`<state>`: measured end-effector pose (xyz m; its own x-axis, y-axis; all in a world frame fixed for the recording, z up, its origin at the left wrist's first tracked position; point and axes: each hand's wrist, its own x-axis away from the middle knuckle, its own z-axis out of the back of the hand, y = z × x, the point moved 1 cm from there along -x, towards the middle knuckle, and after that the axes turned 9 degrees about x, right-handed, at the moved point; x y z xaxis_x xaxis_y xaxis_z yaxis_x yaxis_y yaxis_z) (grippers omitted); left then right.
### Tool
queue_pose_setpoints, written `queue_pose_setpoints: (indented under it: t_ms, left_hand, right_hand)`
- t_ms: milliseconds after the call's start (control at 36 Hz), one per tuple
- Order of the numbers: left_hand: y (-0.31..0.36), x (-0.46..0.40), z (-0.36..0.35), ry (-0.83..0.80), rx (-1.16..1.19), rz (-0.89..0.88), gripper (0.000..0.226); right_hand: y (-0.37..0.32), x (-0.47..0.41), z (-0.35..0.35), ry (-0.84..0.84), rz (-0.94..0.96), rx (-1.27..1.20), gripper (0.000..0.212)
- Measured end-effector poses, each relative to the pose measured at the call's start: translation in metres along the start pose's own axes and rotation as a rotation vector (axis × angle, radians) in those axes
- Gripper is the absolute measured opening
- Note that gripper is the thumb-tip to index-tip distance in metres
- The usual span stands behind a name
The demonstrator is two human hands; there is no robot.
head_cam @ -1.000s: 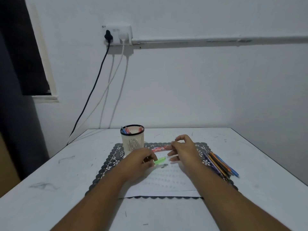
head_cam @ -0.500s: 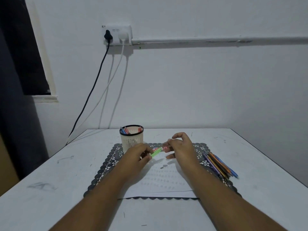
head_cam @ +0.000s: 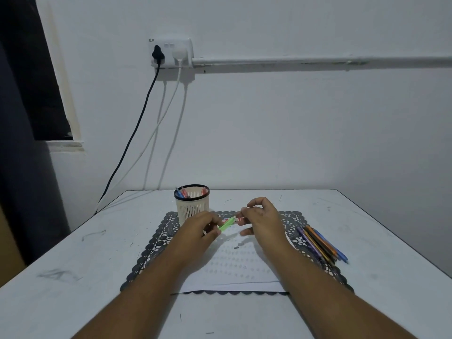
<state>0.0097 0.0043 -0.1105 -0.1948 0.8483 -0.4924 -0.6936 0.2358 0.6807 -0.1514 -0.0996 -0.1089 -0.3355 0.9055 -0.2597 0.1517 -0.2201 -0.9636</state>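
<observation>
- Left hand point(head_cam: 198, 231) — fingers curled, pinching a green pen piece point(head_cam: 226, 225) above the paper sheet point(head_cam: 234, 267) on the table point(head_cam: 73, 277).
- Right hand point(head_cam: 261, 218) — thumb and fingertips pinch a red-and-white pen point(head_cam: 235, 219). The two parts meet end to end, but I cannot tell whether they are joined.
- Done: several pens stand in the holder cup point(head_cam: 192, 206).
- Left, by my judgement: this pen, plus the pile of pens point(head_cam: 320, 243) at the right edge of the mat point(head_cam: 151, 250).
</observation>
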Motion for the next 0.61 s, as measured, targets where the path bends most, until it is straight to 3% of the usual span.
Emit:
queue_pose_setpoints:
  t_ms: [611]
  left_hand:
    - [0.0039,0.0011,0.0005,-0.003,0.04,0.016,0.017]
  right_hand:
    - [-0.0009,0.0011,-0.0025,0.017,0.015,0.007,0.013]
